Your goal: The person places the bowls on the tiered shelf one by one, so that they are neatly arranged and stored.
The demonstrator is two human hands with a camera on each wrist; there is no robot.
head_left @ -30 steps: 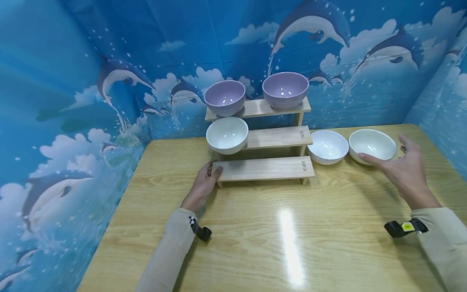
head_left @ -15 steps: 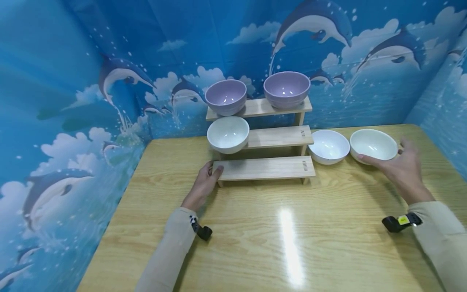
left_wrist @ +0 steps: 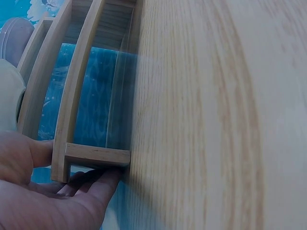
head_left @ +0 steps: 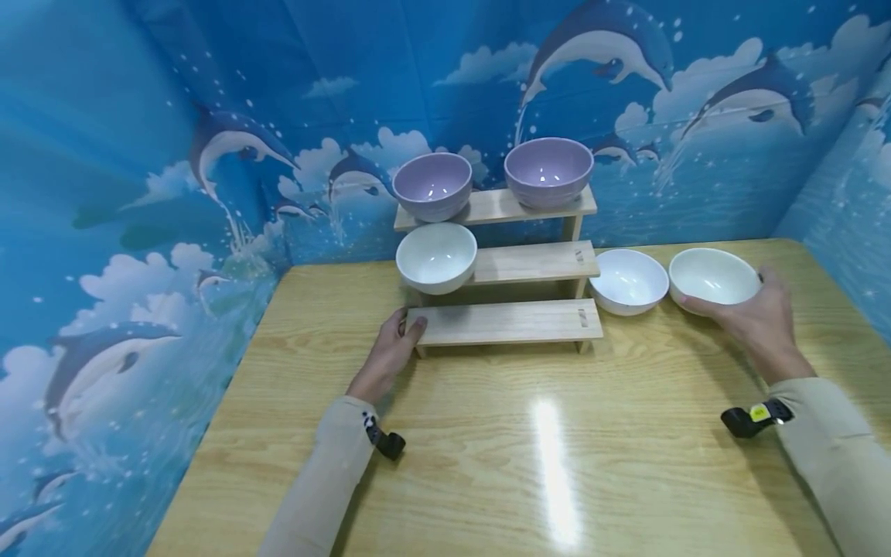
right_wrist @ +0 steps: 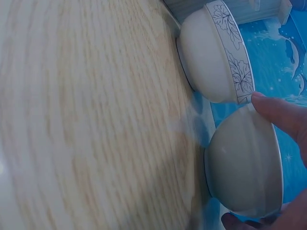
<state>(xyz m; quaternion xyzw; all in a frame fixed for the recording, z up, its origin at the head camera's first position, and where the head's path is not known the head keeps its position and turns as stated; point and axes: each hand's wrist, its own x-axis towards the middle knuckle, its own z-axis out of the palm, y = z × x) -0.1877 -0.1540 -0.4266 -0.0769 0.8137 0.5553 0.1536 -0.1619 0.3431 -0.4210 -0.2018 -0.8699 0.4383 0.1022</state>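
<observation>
A three-step wooden stand (head_left: 508,323) is at the middle of the table. My left hand (head_left: 385,354) grips the left end of its lowest step, thumb on top; in the left wrist view the fingers (left_wrist: 103,189) reach behind the end leg. At the right, my right hand (head_left: 762,325) spans a plain white bowl (head_left: 713,275), thumb at the near-left rim and fingers round the right side. Touching or close beside that bowl stands another white bowl (head_left: 629,280), whose outside shows a leaf-patterned band in the right wrist view.
Two purple bowls (head_left: 433,186) stand on the top step and one pale bowl (head_left: 436,257) on the left of the middle step. A dolphin-printed blue curtain (head_left: 418,70) encloses the back and sides of the wooden table (head_left: 452,456).
My right hand has moved left and closed in on the right-hand white bowl, its fingers coming against the bowl's side. The left hand keeps its grip on the stand.
</observation>
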